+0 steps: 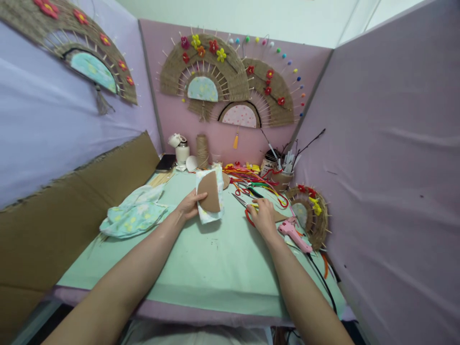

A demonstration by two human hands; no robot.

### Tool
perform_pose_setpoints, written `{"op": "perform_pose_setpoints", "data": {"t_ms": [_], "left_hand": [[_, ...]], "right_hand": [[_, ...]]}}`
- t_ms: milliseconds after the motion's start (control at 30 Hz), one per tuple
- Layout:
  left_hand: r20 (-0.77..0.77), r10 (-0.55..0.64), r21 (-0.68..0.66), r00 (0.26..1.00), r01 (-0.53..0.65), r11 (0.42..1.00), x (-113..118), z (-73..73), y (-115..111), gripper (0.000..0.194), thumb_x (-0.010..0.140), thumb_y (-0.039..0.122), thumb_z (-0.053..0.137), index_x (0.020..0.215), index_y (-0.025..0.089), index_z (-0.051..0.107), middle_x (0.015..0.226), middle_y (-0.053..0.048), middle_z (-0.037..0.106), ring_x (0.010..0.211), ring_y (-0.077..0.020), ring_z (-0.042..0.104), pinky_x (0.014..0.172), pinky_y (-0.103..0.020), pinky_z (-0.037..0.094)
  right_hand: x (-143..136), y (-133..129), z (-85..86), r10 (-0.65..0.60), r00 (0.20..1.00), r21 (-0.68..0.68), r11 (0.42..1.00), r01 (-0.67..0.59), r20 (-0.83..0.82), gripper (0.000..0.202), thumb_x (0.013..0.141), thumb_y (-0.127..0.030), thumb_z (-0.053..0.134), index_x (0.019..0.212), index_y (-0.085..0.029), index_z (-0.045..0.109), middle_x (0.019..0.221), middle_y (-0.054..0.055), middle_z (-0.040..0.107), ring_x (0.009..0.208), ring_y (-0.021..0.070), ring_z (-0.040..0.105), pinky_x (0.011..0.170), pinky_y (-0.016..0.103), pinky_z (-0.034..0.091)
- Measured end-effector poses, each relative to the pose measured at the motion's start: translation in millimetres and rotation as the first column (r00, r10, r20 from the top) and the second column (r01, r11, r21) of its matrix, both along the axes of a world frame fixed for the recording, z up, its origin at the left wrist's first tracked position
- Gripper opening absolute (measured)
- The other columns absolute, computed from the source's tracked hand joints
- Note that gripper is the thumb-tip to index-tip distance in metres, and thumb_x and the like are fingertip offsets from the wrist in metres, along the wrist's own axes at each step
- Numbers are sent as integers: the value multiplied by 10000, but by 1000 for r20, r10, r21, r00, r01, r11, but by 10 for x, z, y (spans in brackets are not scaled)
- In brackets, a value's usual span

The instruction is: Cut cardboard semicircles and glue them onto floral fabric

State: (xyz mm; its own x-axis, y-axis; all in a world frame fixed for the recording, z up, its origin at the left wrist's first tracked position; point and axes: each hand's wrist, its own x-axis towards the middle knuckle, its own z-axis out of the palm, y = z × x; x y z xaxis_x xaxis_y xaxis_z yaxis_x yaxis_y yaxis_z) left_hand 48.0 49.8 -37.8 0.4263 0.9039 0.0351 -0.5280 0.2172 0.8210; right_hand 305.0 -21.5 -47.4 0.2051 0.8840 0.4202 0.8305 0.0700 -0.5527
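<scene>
My left hand [189, 203] pinches a brown cardboard half-circle [209, 192] against a piece of pale, patterned fabric [220, 184], raised over the table. The fabric shows behind the card on both sides. At the right, my right hand [263, 214] has its fingers curled over the red-handled scissors [241, 201]; the blades point away to the left, and part of the handles is hidden beneath the hand. A pink glue gun [295, 235] lies just right of that wrist. More mint-green patterned fabric [134, 213] is crumpled left of my left forearm.
Behind are a twine spool [202, 150], a white jar [182, 153], coloured pipe cleaners [251, 173] and green-handled pliers [256, 191]. A round woven piece [316, 218] leans at right. A cardboard sheet [82, 201] borders the left side. Woven fans [204, 62] hang on the back panel.
</scene>
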Motion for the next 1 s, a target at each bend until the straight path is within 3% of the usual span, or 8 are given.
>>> {"op": "perform_pose_setpoints", "data": {"t_ms": [67, 133, 200, 333, 533, 667, 833, 1000], "left_hand": [[-7, -7, 8, 1000, 7, 1000, 89, -7, -59, 528, 627, 164, 803, 1110, 168, 590, 1000, -70, 727, 862, -209, 692, 801, -328, 544], [-21, 1, 25, 1000, 0, 1000, 187, -22, -123, 532, 626, 158, 804, 1112, 165, 587, 1024, -77, 722, 884, -215, 687, 800, -329, 541], [-32, 8, 45, 999, -7, 999, 275, -41, -183, 550, 622, 158, 809, 1122, 171, 579, 1044, -79, 717, 915, -230, 681, 818, -345, 534], [-40, -5, 55, 999, 7, 998, 371, -72, -263, 574, 621, 167, 816, 1135, 188, 562, 1036, -76, 713, 916, -241, 680, 821, -362, 534], [10, 4, -47, 1000, -3, 999, 391, -107, -221, 403, 746, 224, 734, 1115, 171, 580, 1071, -103, 707, 987, -257, 672, 916, -416, 520], [9, 145, -143, 989, -142, 980, 358, -134, -102, 335, 753, 158, 689, 1074, 154, 593, 1010, -103, 727, 956, -260, 689, 912, -419, 535], [42, 365, -86, 930, -361, 929, 185, -7, 34, 437, 695, 69, 687, 1108, 165, 581, 950, -61, 741, 929, -248, 699, 934, -434, 523], [141, 237, -36, 961, -235, 971, 61, 159, -2, 463, 730, 128, 688, 1175, 182, 568, 1011, -69, 732, 999, -262, 681, 982, -463, 487]], "right_hand": [[-80, -2, -1, 169, 948, 81, 985, -153, -270, 256, 838, -398, 561, 936, -176, 644, 979, 98, 640, 937, 244, 561, 862, 365, 411], [-184, -19, -13, 293, 827, 98, 954, -282, -480, 280, 811, -452, 579, 909, -197, 642, 901, 54, 650, 824, 210, 570, 771, 328, 436], [-283, -43, -40, 335, 760, 69, 930, -360, -557, 277, 785, -461, 603, 880, -204, 642, 840, 29, 651, 764, 190, 558, 701, 299, 429], [-391, -71, -98, 334, 760, -9, 913, -408, -558, 234, 746, -429, 634, 742, -195, 614, 691, -13, 594, 660, 149, 501, 626, 265, 394], [-365, -43, -115, 222, 738, -40, 947, -320, -637, 307, 681, -477, 662, 619, -197, 551, 535, -48, 475, 511, 107, 386, 497, 234, 310], [-311, -4, -148, 157, 758, -56, 967, -248, -633, 360, 711, -560, 599, 678, -208, 536, 531, -43, 489, 490, 118, 400, 479, 239, 316], [-229, 23, -167, 60, 825, -69, 990, -119, -562, 320, 716, -516, 600, 666, -209, 525, 554, -27, 508, 543, 151, 446, 549, 271, 343], [-213, -13, -130, 20, 907, -4, 1000, -24, -420, 291, 723, -471, 622, 785, -188, 620, 850, 74, 599, 786, 230, 564, 769, 365, 431]]}}
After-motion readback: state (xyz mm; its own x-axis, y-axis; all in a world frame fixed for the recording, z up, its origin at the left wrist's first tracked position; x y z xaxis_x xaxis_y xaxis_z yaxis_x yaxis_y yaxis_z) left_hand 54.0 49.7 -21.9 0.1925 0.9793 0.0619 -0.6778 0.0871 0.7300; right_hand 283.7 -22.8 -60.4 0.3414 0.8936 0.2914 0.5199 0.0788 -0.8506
